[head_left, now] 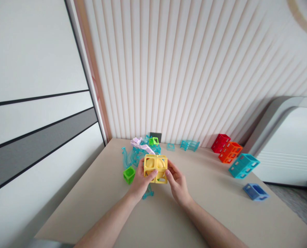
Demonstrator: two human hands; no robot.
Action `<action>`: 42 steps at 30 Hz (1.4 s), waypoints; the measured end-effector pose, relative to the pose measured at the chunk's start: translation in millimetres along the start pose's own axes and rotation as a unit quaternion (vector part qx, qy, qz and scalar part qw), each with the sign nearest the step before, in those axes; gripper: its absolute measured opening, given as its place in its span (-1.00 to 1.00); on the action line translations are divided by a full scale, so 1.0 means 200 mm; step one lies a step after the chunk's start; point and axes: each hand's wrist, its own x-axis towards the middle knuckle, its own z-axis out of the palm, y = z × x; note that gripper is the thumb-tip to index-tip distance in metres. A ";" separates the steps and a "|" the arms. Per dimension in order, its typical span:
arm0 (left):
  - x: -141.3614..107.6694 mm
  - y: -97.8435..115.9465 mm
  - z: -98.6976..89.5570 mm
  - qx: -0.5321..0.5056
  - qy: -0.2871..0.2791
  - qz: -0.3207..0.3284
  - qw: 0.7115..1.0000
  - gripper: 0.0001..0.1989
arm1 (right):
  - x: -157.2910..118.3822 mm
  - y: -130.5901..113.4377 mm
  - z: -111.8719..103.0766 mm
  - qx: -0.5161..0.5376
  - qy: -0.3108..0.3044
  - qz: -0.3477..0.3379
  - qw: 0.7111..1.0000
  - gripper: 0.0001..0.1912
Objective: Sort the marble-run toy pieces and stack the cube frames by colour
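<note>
A yellow block piece (155,168) with open square frames is held up over the table between both hands. My left hand (141,179) grips its left side, thumb on the front face. My right hand (177,182) holds the right side, with its thumb at the lower right edge. Just left of my left hand a green cube (129,175) sits on the table. Behind the yellow piece lies a pile of clear blue track pieces (129,157), with a pale purple track (142,145) and a small green frame (153,141) on it.
At the right of the table (194,220) stand red (220,143), orange (230,152) and teal (243,165) block stacks and a blue block (256,192). Clear blue pieces (189,145) lie by the ribbed wall (153,69). One track piece (148,192) lies below the hands.
</note>
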 end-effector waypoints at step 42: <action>-0.03 -0.06 0.02 -0.142 -0.090 -0.169 0.971 -0.36 | -0.06 -0.08 -0.02 -0.123 -0.074 -0.146 0.979 -0.22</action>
